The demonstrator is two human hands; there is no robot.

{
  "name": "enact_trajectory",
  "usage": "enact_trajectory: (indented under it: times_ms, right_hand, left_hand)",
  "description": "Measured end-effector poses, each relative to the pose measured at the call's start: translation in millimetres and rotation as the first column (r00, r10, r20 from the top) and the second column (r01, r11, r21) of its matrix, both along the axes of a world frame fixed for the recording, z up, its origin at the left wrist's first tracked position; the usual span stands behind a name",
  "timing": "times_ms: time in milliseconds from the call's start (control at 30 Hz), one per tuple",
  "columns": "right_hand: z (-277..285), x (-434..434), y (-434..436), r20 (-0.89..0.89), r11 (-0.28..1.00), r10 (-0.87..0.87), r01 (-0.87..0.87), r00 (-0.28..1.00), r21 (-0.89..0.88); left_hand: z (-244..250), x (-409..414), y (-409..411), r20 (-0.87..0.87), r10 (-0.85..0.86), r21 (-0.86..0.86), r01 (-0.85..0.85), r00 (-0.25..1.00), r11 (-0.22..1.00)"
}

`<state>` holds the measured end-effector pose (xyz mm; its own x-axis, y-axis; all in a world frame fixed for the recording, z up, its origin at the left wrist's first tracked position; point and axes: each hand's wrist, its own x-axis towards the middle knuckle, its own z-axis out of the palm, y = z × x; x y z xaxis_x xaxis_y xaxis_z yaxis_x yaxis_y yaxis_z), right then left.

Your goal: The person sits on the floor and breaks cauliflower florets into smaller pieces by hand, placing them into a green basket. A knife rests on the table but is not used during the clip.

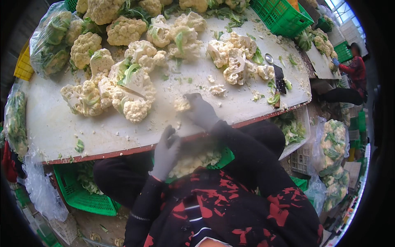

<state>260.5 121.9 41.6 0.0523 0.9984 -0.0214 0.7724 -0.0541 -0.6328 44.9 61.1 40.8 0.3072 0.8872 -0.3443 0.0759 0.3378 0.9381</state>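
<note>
My right hand, in a grey glove, holds a cauliflower floret just above the near part of the white tabletop. At the table's front edge is my left hand, also gloved, its fingers bent; whether it holds anything cannot be told. Cut cauliflower pieces lie beyond it to the left, and another cut group rests at the right. A cleaver with a wooden handle and a round metal spoon-like tool lie beside that group. Florets fill a green crate in front of my body.
Whole cauliflowers are heaped at the far left, near a bagged stack. A green crate stands at the far right. Below the table are another green crate and a white crate of leaves. A co-worker is at the right.
</note>
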Motion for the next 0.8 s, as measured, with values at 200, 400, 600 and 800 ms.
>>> enact_trajectory:
  times_ms: [200,400,600,800]
  right_hand:
    - [17,-52,-43,-0.25,0.992,-0.053,0.079,0.967,0.094]
    - [46,-44,-75,-0.565,0.996,-0.075,0.085,0.821,-0.009]
    - [51,-27,-95,-0.408,0.998,-0.043,0.06,0.912,0.03]
    - [44,-38,-129,-0.165,0.964,0.259,-0.244,0.952,0.104]
  left_hand:
    - [22,34,24,0.264,0.094,0.164,-0.141,0.96,0.976]
    - [31,24,20,0.577,0.217,-0.047,-0.233,0.787,0.971]
    - [29,10,12,0.689,0.264,-0.199,-0.174,0.675,0.964]
    - [31,6,-4,0.667,0.3,-0.217,-0.208,0.682,0.954]
